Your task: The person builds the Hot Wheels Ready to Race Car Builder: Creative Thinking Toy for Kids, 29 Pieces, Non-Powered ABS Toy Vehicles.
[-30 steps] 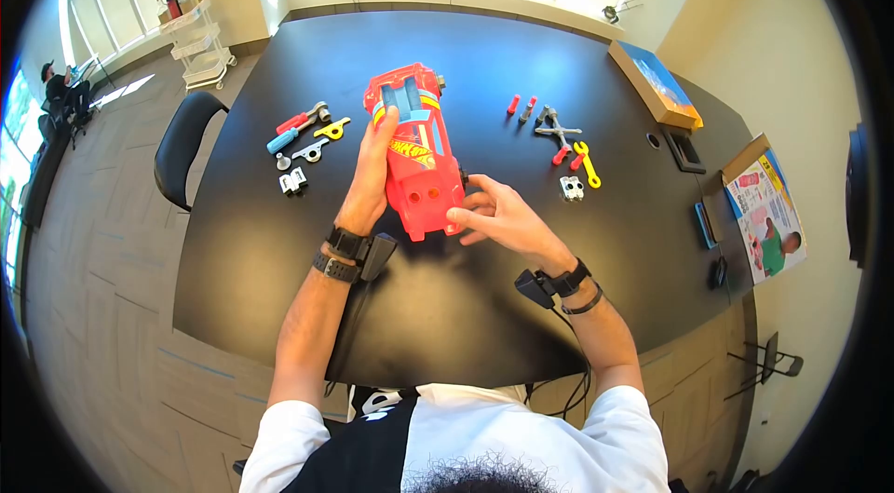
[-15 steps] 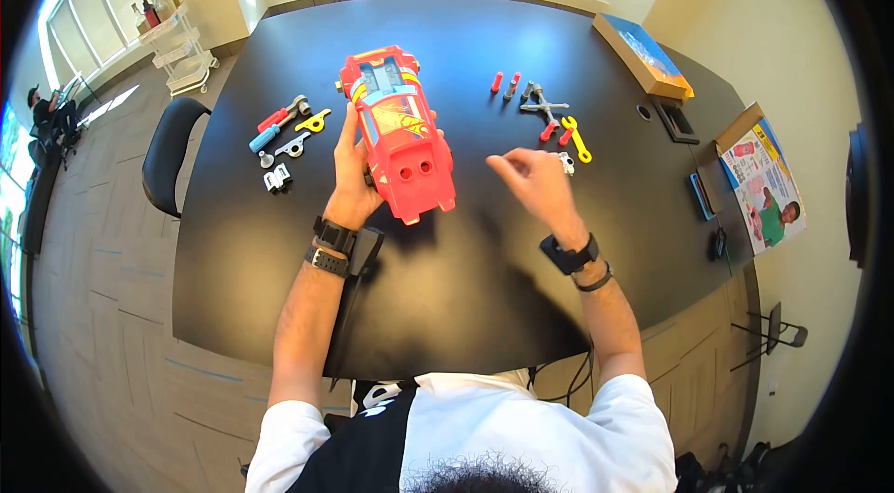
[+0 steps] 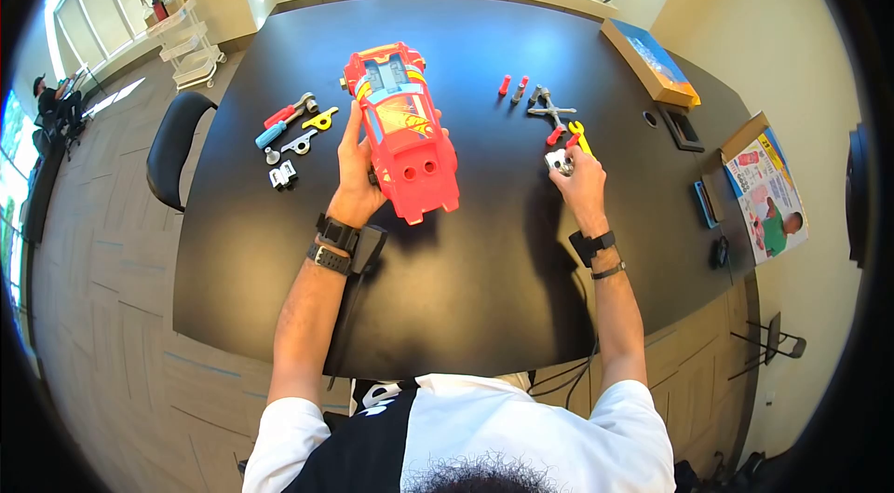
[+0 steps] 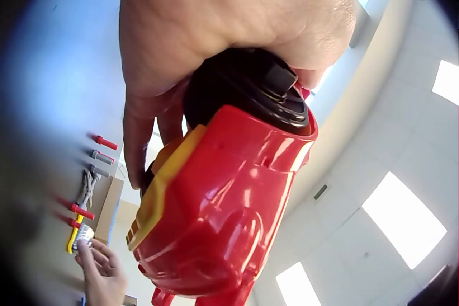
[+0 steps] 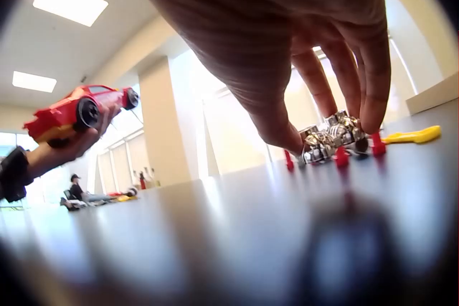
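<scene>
Left of the toy car, a blue screwdriver lies unused. Your left hand curls its fingers round the car, holding it raised. The car is glossy red with yellow trim and two unfilled holes. Right of it, your right hand pinches a silver engine piece, separate from the car.

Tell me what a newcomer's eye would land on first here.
Likely the big red toy car, held up over the table in the left grip. Next, the shiny silver toy engine at the fingertips of the right grip, near the yellow wrench. Then the bright printed box at the table's right edge.
</scene>
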{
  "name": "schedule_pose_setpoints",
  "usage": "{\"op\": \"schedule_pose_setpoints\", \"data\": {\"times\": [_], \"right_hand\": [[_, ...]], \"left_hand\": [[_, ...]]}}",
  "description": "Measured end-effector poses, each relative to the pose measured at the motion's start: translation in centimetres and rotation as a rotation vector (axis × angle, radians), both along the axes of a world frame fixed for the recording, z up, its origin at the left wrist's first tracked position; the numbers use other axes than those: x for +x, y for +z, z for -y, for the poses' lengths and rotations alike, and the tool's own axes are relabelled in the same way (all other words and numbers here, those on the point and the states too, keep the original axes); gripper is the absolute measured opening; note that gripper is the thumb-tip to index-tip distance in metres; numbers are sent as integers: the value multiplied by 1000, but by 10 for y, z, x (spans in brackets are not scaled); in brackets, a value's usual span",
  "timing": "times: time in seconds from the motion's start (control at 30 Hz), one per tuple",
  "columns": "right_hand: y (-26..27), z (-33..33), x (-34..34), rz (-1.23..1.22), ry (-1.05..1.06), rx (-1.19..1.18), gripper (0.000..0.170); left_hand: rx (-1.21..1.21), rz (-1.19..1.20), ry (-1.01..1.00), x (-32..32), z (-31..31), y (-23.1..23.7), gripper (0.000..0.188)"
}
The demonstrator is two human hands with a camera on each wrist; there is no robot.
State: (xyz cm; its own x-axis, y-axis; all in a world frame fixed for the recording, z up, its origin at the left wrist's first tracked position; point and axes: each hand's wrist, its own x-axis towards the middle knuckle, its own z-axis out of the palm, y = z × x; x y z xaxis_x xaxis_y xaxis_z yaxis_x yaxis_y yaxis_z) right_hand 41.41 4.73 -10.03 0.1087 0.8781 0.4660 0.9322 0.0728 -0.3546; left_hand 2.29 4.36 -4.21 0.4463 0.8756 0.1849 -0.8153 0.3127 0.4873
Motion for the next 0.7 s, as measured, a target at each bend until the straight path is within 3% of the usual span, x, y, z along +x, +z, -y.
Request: {"op": "schedule_pose_setpoints", "data": {"times": [0.13, 0.3, 0.4, 0.7], "right_hand": [[65, 37, -86, -387, 224, 46, 39], [109, 83, -170, -318, 548, 205, 37], [100, 89, -195, -194, 590, 246, 41], [95, 75, -204, -170, 547, 236, 47]], "left_hand": [[8, -22, 23, 1, 0, -1, 97], [14, -48, 67, 3, -2, -6, 96], [39, -33, 64, 3, -2, -5, 96], [69, -77, 80, 1, -3, -6, 95]]}}
